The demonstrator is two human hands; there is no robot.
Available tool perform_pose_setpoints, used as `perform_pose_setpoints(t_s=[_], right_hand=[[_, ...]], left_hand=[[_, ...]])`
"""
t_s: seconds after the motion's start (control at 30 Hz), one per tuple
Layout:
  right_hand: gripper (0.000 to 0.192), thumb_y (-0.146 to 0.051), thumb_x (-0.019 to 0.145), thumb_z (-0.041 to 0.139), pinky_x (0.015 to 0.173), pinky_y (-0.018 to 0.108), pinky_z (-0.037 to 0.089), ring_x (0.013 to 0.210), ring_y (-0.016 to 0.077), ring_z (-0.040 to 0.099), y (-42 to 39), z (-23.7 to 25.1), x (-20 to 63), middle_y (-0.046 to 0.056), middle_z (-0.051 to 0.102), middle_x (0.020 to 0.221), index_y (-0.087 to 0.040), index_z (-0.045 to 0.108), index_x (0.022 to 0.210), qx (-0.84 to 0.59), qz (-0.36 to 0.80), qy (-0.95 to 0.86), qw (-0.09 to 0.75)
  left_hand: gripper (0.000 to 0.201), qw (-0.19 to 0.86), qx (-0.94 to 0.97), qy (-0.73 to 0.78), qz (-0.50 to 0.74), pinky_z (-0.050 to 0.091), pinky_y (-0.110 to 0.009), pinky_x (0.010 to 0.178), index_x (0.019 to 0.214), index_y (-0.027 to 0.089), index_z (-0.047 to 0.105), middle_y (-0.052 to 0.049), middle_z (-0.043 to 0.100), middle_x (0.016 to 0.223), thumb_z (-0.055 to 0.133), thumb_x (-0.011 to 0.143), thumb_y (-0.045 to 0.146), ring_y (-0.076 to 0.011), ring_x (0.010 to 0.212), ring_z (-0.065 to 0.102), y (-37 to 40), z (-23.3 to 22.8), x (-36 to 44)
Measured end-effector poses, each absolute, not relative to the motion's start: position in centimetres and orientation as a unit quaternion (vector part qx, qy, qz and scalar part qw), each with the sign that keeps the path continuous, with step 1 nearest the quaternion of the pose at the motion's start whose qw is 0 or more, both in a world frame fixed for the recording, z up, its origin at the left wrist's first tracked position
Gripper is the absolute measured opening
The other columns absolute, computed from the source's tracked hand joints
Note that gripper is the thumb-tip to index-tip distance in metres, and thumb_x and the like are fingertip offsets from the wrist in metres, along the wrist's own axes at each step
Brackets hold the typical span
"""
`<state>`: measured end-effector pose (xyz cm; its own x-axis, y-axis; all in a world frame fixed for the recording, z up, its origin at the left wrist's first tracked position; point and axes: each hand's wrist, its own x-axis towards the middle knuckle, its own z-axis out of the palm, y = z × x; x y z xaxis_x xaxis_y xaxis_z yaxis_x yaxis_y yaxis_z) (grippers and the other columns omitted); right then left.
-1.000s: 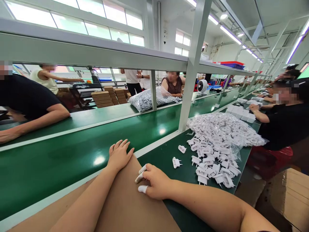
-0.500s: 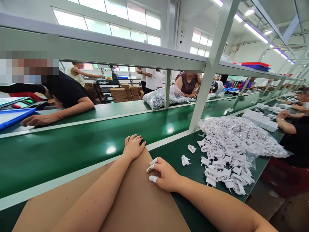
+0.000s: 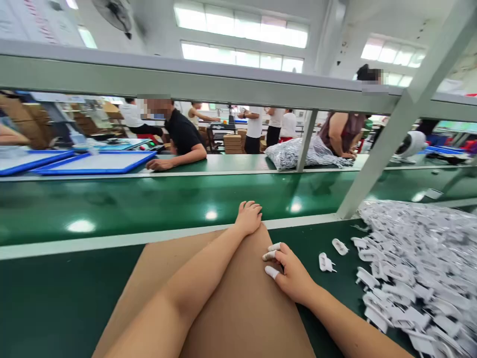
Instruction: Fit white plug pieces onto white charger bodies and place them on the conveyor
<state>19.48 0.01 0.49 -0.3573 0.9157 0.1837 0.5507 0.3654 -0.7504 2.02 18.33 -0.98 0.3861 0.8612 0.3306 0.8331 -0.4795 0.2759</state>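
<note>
A brown cardboard sheet (image 3: 238, 298) lies on the green worktop in front of me. My left hand (image 3: 249, 218) rests at its far edge, palm down, fingers stretched out and slightly spread. Over the right side of the cardboard is my right hand (image 3: 292, 272), its thumb and fingers apart with nothing between them. White finger cots cover the thumb and two fingertips, one of them stained. To the right of that hand lie two loose white plug pieces with metal pins, a nearer one (image 3: 326, 262) and a farther one (image 3: 340, 246).
A large heap of white plug pieces (image 3: 402, 288) spreads at the right, partly under clear plastic. Beyond the worktop runs a green conveyor belt (image 3: 149, 199). A slanted metal post (image 3: 387, 134) and a shelf beam (image 3: 208, 84) cross the view. Blue-rimmed trays (image 3: 93, 163) and co-workers are opposite.
The view has swung left, so the cardboard, hands and plug heap appear farther right. Both hands keep much the same pose on the cardboard. The co-worker in black appears farther right too.
</note>
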Motion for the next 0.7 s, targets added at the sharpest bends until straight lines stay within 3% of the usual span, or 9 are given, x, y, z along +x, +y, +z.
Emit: perform_pose_setpoints(t_s=[0.3, 0.53, 0.6, 0.7], right_hand=[[0.028, -0.03, 0.093, 0.056, 0.106, 0.049, 0.054, 0.12, 0.0282, 0.063, 0.8, 0.1, 19.7, 0.014, 0.061, 0.127, -0.023, 0.073, 0.114, -0.482, 0.262, -0.787, 0.282], [0.042, -0.05, 0.096, 0.052, 0.111, 0.053, 0.053, 0.123, 0.0319, 0.067, 1.8, -1.8, 20.5, 0.013, 0.071, 0.129, -0.025, 0.081, 0.112, -0.451, 0.193, -0.815, 0.309], [0.044, -0.054, 0.095, 0.052, 0.106, 0.047, 0.057, 0.119, 0.0312, 0.07, 2.8, -3.1, 21.3, 0.011, 0.073, 0.129, -0.026, 0.082, 0.113, -0.44, 0.181, -0.823, 0.311], [0.048, -0.062, 0.092, 0.054, 0.083, 0.037, 0.066, 0.109, 0.0312, 0.075, 4.6, -5.3, 22.7, 0.009, 0.075, 0.126, -0.026, 0.084, 0.101, -0.446, 0.177, -0.828, 0.29]], left_hand=[[0.035, 0.033, 0.832, 0.511, 0.211, 0.021, -0.054, 0.128, 0.13, 0.024, 0.068, -0.007, 0.067, 0.143, 0.051, 0.099, 0.027, -0.0273, 0.146, 0.043, 18.8, -0.6, 1.9], [0.035, 0.019, 0.832, 0.527, 0.172, 0.022, -0.049, 0.127, 0.129, 0.023, 0.068, -0.005, 0.066, 0.143, 0.052, 0.099, 0.033, -0.0239, 0.145, 0.042, 18.0, 0.6, 1.9], [0.038, 0.005, 0.84, 0.52, 0.153, 0.02, -0.049, 0.127, 0.131, 0.022, 0.066, -0.004, 0.064, 0.147, 0.048, 0.101, 0.034, -0.0234, 0.146, 0.04, 18.4, 0.7, 1.8], [0.044, -0.006, 0.849, 0.512, 0.13, 0.018, -0.052, 0.127, 0.137, 0.02, 0.063, -0.005, 0.059, 0.152, 0.041, 0.103, 0.036, -0.0253, 0.149, 0.035, 19.2, 0.6, 1.5]])
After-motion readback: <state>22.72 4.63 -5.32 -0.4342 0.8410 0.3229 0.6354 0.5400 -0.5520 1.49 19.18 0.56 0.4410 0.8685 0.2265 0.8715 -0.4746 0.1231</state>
